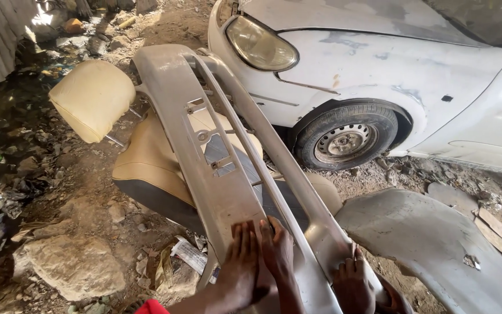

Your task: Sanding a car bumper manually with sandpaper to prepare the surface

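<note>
Well beyond the fingertips, up and to the right: a white car point(390, 64) with patchy, sanded paint, headlamp point(261, 45) and front wheel point(345, 138) in view, nose bare. Directly under the fingers and running away from them up and to the left: a long, dusty, detached bumper point(204, 139), inner side up, its near end at the bottom edge. Seemingly propped across an old seat to keep it off the dirt and steady under pressure. Just right of the fingers, apart from them: a grey curved fender panel point(437, 244) lying on the ground. Beneath the bumper, ahead and left of the fingertips: a tan car seat point(146, 163) with a dark edge, serving as a rest. Down and left, well apart: a pale rock point(74, 264). Farther up and left: a cream headrest point(91, 99) on its metal posts. On the bumper itself: left hand point(277, 250) laid flat, fingers straight and close together, pressing rather than gripping; right hand point(352, 285) spread over the bumper's rounded outer edge, fingers slightly apart, clamped on nothing. Touching the left hand's outer side: a third hand point(239, 264), apparently someone else's, reaching in from the lower left, also flat. Just left of all the fingers, on the ground: crumpled white printed paper point(190, 254) with dark lettering.
</note>
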